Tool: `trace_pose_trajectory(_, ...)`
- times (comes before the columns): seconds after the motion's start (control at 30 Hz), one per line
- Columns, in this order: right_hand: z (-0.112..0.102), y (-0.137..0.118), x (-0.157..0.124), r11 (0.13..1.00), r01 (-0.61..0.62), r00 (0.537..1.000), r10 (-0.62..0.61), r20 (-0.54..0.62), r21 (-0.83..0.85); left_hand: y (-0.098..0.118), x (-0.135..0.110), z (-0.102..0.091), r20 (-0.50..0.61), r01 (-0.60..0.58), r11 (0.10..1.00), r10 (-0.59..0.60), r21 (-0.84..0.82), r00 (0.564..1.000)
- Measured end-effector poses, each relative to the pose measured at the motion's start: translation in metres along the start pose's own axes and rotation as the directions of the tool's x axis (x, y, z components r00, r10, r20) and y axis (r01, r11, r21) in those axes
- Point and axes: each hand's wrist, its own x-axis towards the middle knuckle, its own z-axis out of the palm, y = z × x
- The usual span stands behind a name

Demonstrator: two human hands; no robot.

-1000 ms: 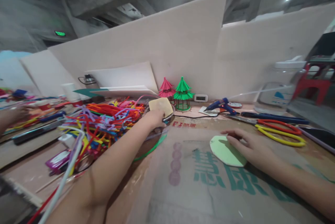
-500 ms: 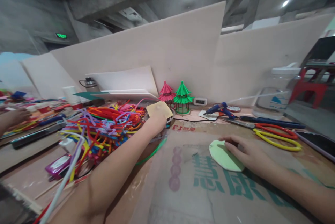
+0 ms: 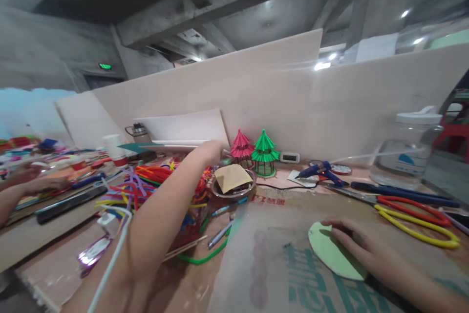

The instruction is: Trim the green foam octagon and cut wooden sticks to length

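Note:
At the back of the table, my left hand (image 3: 213,153) reaches in beside the pink pagoda-like model (image 3: 242,146); its fingers are hidden, so its grip cannot be told. My right hand (image 3: 351,242) holds the edge of a light green, roughly round card (image 3: 335,253) low over the plastic sheet (image 3: 264,239). A yellowish square piece (image 3: 233,177) rests on a clear round bowl (image 3: 249,189) just nearer than my left hand. The green pagoda-like model (image 3: 264,149) stands right of the pink one.
Colourful pipe cleaners (image 3: 157,174) heap under my left forearm. Toward the right lie a blue glue gun (image 3: 322,171), red-and-yellow-handled scissors (image 3: 417,227) and a large clear jug (image 3: 401,161). A white board (image 3: 274,88) rises behind. Another person's hands (image 3: 47,185) are at far left.
My left hand has left the yellowish square piece on the bowl and moved back beside the pink model. My right hand keeps the green card. The view has shifted.

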Motion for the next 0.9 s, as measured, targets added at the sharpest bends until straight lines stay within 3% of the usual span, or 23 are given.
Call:
trace_pose_trajectory(0.1, 0.002, 0.003, 0.0, 1.0, -0.006, 1.0, 0.006, -0.015, 0.008, -0.024, 0.021, 0.0, 0.153, 0.045, 0.999, -0.048, 0.02, 0.987)
trace_pose_trajectory(0.2, 0.002, 0.003, 0.001, 1.0, 0.003, 1.0, -0.003, -0.019, 0.001, -0.036, 0.028, 0.024, 0.263, 0.06, 0.998, -0.063, 0.018, 0.963)
trace_pose_trajectory(0.3, 0.0, 0.001, 0.0, 1.0, 0.026, 0.999, -0.027, -0.028, -0.018, -0.047, 0.024, 0.049, 0.319, 0.082, 0.996, -0.093, 0.046, 0.943)
trace_pose_trajectory(0.43, -0.002, -0.001, -0.001, 0.998, 0.056, 0.998, -0.057, -0.039, -0.026, -0.059, 0.021, 0.066, 0.343, 0.097, 0.992, -0.121, 0.085, 0.931)
trace_pose_trajectory(0.57, 0.0, -0.001, -0.001, 0.996, 0.088, 0.994, -0.089, -0.068, -0.023, -0.062, 0.027, 0.076, 0.315, 0.104, 0.988, -0.134, 0.11, 0.939)
trace_pose_trajectory(0.67, 0.0, 0.001, -0.002, 0.991, 0.129, 0.989, -0.131, -0.062, -0.034, -0.063, 0.03, 0.077, 0.231, 0.14, 0.98, -0.17, 0.141, 0.958)
trace_pose_trajectory(0.9, -0.002, 0.001, -0.002, 0.98, 0.188, 0.979, -0.192, -0.067, -0.059, -0.081, 0.025, 0.057, 0.032, 0.303, 0.942, -0.311, 0.141, 0.95)
